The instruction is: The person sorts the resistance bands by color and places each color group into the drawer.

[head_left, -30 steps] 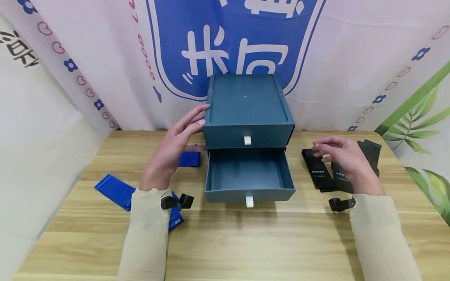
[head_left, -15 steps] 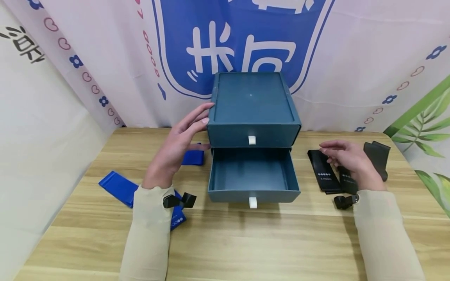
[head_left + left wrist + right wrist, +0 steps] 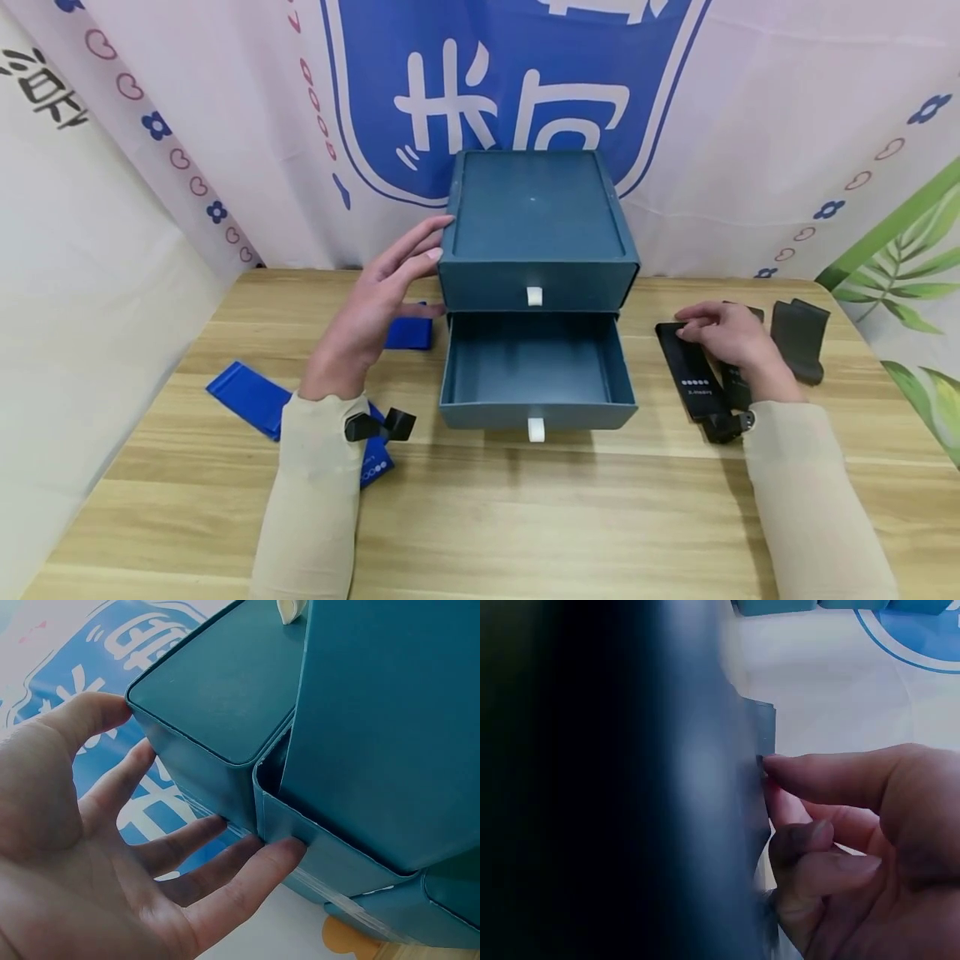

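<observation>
A dark teal two-drawer box (image 3: pixel 538 208) stands at the back of the table. Its upper drawer (image 3: pixel 480 287) is closed, while the lower drawer (image 3: pixel 487 417) is pulled out and holds nothing. My left hand (image 3: pixel 352 321) rests its spread fingers against the box's left side; the left wrist view shows the fingertips (image 3: pixel 281 851) touching its edges. At the right, my right hand (image 3: pixel 735 337) pinches the edge of a black flat resistance band (image 3: pixel 693 379) labelled X-Heavy. In the right wrist view that band (image 3: pixel 652 787) looms blurred beside the thumb.
Another black band (image 3: pixel 735 383) lies partly under my right hand, and a dark grey band (image 3: pixel 801 337) sits farther right. Several blue bands (image 3: pixel 251 400) lie left of the box, some behind my left forearm. A printed curtain (image 3: pixel 262 125) hangs behind the table.
My right hand has come down onto the near black band and taken its edge between thumb and fingers; the band has shifted slightly. My left hand stays on the box.
</observation>
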### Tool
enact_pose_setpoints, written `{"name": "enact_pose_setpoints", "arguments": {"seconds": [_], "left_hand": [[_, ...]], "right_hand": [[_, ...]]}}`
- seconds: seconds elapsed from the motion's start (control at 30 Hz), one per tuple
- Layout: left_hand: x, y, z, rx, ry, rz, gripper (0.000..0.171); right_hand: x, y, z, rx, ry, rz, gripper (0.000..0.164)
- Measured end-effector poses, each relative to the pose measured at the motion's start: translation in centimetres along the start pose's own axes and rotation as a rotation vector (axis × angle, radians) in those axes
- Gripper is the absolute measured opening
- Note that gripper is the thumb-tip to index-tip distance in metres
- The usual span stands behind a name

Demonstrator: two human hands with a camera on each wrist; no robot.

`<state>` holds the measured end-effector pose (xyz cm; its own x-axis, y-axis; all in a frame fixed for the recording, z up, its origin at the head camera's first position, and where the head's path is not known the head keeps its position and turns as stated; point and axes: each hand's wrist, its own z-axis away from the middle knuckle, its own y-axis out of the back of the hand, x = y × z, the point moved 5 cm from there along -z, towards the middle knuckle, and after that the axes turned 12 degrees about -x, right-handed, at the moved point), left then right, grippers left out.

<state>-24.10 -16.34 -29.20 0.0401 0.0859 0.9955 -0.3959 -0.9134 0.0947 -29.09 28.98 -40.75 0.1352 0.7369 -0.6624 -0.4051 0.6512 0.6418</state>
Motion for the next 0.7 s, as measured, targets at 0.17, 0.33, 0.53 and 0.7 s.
{"name": "enact_pose_setpoints", "arguments": {"seconds": [0.17, 0.33, 0.53, 0.7], "left_hand": [[0.05, -0.05, 0.02, -0.005, -0.009, -0.005, 0.047], [0.03, -0.05, 0.03, 0.0, -0.008, -0.011, 0.047], [0.02, -0.05, 0.06, -0.001, -0.013, -0.014, 0.047], [0.0, -0.05, 0.07, -0.005, -0.013, -0.013, 0.046]], "right_hand": [[-0.11, -0.02, -0.12, 0.007, -0.02, 0.046, 0.042], [-0.11, 0.07, -0.07, 0.02, -0.035, 0.057, 0.04], [-0.5, -0.05, 0.09, 0.035, -0.028, 0.069, 0.035], [-0.99, 0.05, 0.37, 0.042, -0.014, 0.103, 0.032]]}}
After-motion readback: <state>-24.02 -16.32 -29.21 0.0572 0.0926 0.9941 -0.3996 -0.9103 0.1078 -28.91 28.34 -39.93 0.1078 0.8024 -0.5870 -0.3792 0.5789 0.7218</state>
